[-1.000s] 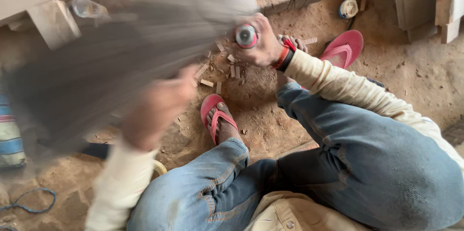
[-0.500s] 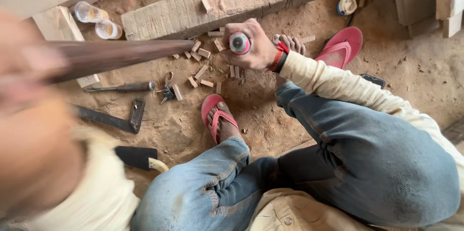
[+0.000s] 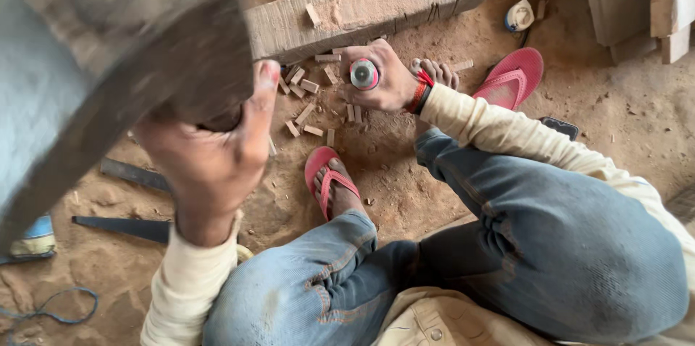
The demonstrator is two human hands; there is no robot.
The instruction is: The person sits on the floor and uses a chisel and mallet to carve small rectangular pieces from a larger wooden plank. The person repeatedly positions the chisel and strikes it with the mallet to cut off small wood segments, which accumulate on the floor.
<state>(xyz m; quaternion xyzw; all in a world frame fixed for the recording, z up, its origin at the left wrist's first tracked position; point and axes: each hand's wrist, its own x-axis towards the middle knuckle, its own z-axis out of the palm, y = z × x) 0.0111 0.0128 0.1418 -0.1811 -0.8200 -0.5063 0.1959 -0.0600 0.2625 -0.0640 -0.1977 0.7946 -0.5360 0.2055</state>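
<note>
The left hand (image 3: 210,150) is raised close to the camera at about 9 o'clock in the view. Its fingers are wrapped fully around the underside of a large, dark, blurred wooden plank (image 3: 123,64), which runs from the hand up toward 10 o'clock. The blur hides the plank's far end and its exact shape.

The right hand (image 3: 387,78) is held out at about 12 o'clock, just above the sandy floor (image 3: 615,121). It is curled shut around a small round tool with a red rim and grey centre (image 3: 364,74), whose round face is turned toward the camera. What kind of tool it is cannot be told.

Handling, as a judgement:
- The plank looks stiff and fairly heavy, with a rough, dry surface that is unlikely to slip. A one-hand hold near the end leaves the long part free to swing; a hold nearer the middle would balance it better.
- The round tool looks light and rigid. It fits inside one palm and is best gripped around its body, clear of the face.

Surroundings: a long rough pale timber beam (image 3: 376,2) lies at 12 o'clock, just beyond the right hand. Small cut wooden blocks (image 3: 308,111) are scattered between the two hands. One red rubber sandal (image 3: 329,176) is on the foot at centre; a second red sandal (image 3: 514,78) lies at 2 o'clock. Flat dark metal blades (image 3: 123,226) lie at 8 o'clock.
</note>
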